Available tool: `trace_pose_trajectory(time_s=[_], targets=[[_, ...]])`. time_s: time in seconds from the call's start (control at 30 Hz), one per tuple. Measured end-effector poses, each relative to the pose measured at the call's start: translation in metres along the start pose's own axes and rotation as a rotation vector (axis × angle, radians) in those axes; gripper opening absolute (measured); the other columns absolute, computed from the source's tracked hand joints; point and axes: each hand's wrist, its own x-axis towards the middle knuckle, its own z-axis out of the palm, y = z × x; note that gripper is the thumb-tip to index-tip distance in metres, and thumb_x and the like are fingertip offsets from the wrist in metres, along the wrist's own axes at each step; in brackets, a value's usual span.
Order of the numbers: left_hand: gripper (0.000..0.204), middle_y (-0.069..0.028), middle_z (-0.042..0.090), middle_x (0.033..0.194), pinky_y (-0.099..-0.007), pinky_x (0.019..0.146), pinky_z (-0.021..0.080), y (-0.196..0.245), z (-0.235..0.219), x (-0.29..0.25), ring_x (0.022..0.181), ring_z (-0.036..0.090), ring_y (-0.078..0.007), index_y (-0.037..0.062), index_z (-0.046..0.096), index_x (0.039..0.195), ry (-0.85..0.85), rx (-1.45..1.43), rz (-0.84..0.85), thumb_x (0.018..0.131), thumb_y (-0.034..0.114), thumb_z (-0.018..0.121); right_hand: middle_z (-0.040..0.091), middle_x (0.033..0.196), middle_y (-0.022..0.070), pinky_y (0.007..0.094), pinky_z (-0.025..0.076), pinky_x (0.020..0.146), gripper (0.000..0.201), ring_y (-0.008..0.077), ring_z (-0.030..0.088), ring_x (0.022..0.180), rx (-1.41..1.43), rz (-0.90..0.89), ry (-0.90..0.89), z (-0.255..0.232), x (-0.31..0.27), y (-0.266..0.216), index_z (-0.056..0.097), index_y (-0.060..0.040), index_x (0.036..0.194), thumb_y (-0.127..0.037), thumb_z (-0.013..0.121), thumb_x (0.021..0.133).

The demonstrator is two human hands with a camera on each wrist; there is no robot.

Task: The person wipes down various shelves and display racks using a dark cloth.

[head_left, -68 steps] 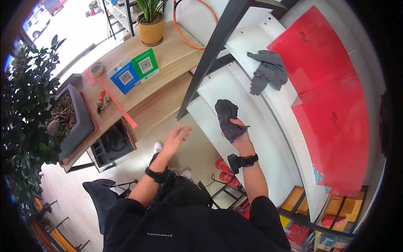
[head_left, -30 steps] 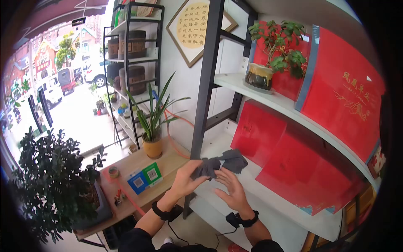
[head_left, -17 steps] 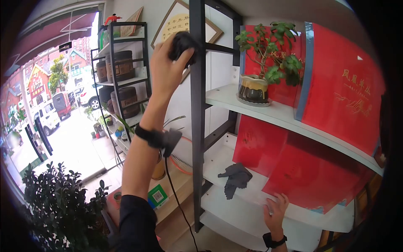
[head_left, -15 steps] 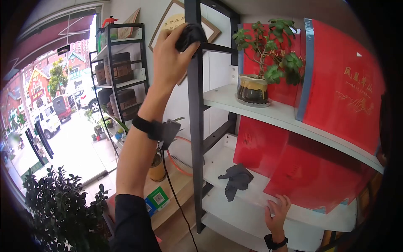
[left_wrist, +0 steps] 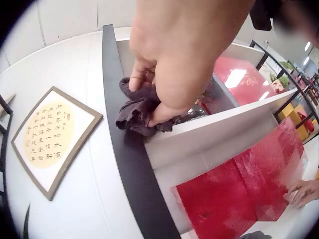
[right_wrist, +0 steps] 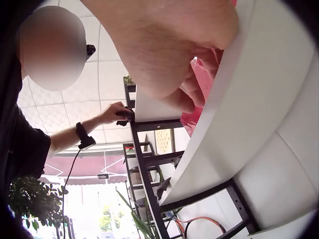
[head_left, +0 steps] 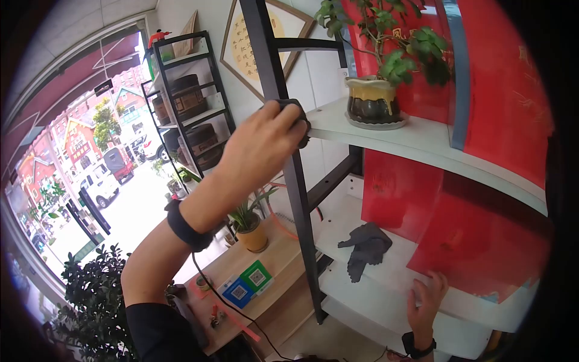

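My left hand [head_left: 262,142] grips a dark, crumpled cloth [left_wrist: 137,112] against the black upright post [left_wrist: 130,164] of the shelf, level with the upper board. Fingers and thumb are curled round the cloth in the left wrist view. Lower right, my right hand [head_left: 427,301] rests at the lower shelf's front edge, by the bottom of a red panel [head_left: 476,253], its fingers loosely bent and holding nothing. A second grey cloth [head_left: 367,248] lies on that lower shelf [head_left: 398,274], left of my right hand.
On the upper shelf [head_left: 422,149] stands a potted plant [head_left: 373,102] before red folders. Left of the post, a wooden table [head_left: 283,289] bears a yellow pot [head_left: 252,237] and payment code signs [head_left: 246,285]. A framed picture [left_wrist: 55,142] hangs on the wall behind.
My left hand has come down the post with its cloth, from near the top to the upper board's level. The head view has shifted; my right hand stays by the lower shelf.
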Motion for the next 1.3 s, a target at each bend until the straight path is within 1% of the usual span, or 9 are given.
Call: trace_pose_trajectory(time_s=[0.27, 0.5, 0.67, 0.73, 0.83, 0.97, 1.0, 1.17, 1.3], targets=[[0.029, -0.006, 0.051, 0.089, -0.0353, 0.072, 0.049, -0.039, 0.0, 0.049, 0.084, 0.054, -0.0245, 0.0093, 0.065, 0.091, 0.193, 0.176, -0.107, 0.063, 0.008, 0.071, 0.045, 0.127, 0.0205, 0.0533, 0.033, 0.096, 0.024, 0.0426, 0.038, 0.118, -0.034, -0.053, -0.003, -0.001, 0.0, 0.003, 0.062, -0.0025, 0.095, -0.007, 0.063, 0.072], [0.027, -0.0052, 0.052, 0.086, -0.0338, 0.066, 0.05, -0.003, -0.002, 0.005, 0.082, 0.054, -0.0233, 0.0115, 0.067, 0.089, -0.025, 0.006, -0.028, 0.063, 0.011, 0.071, 0.044, 0.127, 0.0213, 0.0538, 0.033, 0.096, 0.024, 0.0431, 0.038, 0.118, -0.002, -0.046, -0.023, -0.004, 0.001, 0.003, 0.062, -0.0022, 0.096, -0.008, 0.063, 0.072], [0.035, -0.0069, 0.059, 0.091, -0.037, 0.074, 0.051, -0.058, -0.018, 0.04, 0.085, 0.06, -0.0277, 0.0116, 0.066, 0.099, 0.371, 0.149, -0.243, 0.065, 0.006, 0.071, 0.044, 0.127, 0.0204, 0.054, 0.033, 0.096, 0.025, 0.0432, 0.038, 0.118, -0.016, -0.054, -0.034, -0.002, -0.001, 0.003, 0.063, -0.0023, 0.095, -0.009, 0.063, 0.072], [0.039, -0.0093, 0.063, 0.099, -0.0322, 0.074, 0.052, -0.104, -0.01, 0.052, 0.087, 0.064, -0.0237, 0.0079, 0.062, 0.112, 0.595, -0.028, -0.37, 0.074, 0.006, 0.069, 0.045, 0.127, 0.02, 0.054, 0.033, 0.096, 0.024, 0.0429, 0.038, 0.118, -0.032, -0.053, -0.019, 0.001, -0.001, 0.002, 0.063, -0.0025, 0.095, -0.009, 0.063, 0.072], [0.037, -0.011, 0.066, 0.096, -0.0263, 0.067, 0.053, -0.126, 0.004, 0.067, 0.079, 0.066, -0.0158, 0.0016, 0.06, 0.113, 0.649, -0.692, -0.604, 0.078, 0.011, 0.07, 0.045, 0.127, 0.02, 0.0537, 0.033, 0.096, 0.024, 0.0426, 0.037, 0.119, -0.079, -0.063, -0.006, 0.005, -0.001, 0.0, 0.063, -0.0027, 0.095, -0.009, 0.063, 0.072], [0.038, -0.0085, 0.067, 0.078, -0.0251, 0.061, 0.053, -0.114, 0.026, 0.064, 0.069, 0.064, -0.011, -0.001, 0.062, 0.107, 0.724, -0.638, -0.649, 0.079, 0.022, 0.072, 0.045, 0.127, 0.0202, 0.0529, 0.033, 0.097, 0.023, 0.0425, 0.037, 0.119, -0.116, -0.047, -0.015, 0.009, 0.001, -0.004, 0.063, -0.0029, 0.095, -0.009, 0.062, 0.072], [0.029, -0.0147, 0.059, 0.084, -0.038, 0.068, 0.047, -0.115, 0.041, 0.058, 0.075, 0.059, -0.0331, 0.0028, 0.063, 0.094, 0.796, -0.546, -0.667, 0.069, 0.014, 0.072, 0.045, 0.127, 0.0202, 0.0527, 0.032, 0.097, 0.023, 0.0425, 0.037, 0.119, -0.119, -0.042, -0.02, 0.01, 0.001, -0.006, 0.063, -0.003, 0.095, -0.009, 0.062, 0.072], [0.033, -0.0142, 0.058, 0.08, -0.0364, 0.062, 0.044, -0.045, 0.068, 0.005, 0.069, 0.056, -0.0304, -0.0006, 0.062, 0.092, 0.807, -0.559, -0.698, 0.067, 0.016, 0.074, 0.046, 0.127, 0.0192, 0.0518, 0.032, 0.098, 0.022, 0.0417, 0.038, 0.12, -0.15, -0.044, -0.049, 0.014, 0.002, -0.009, 0.064, -0.0036, 0.094, -0.009, 0.061, 0.073], [0.047, -0.0117, 0.057, 0.081, -0.0334, 0.065, 0.045, 0.043, 0.094, -0.072, 0.07, 0.056, -0.0248, 0.0026, 0.064, 0.106, 0.617, -0.656, -0.82, 0.059, 0.005, 0.069, 0.046, 0.127, 0.0187, 0.0508, 0.032, 0.099, 0.021, 0.041, 0.038, 0.121, -0.161, -0.04, -0.085, 0.016, 0.003, -0.012, 0.065, -0.0039, 0.093, -0.008, 0.061, 0.073]])
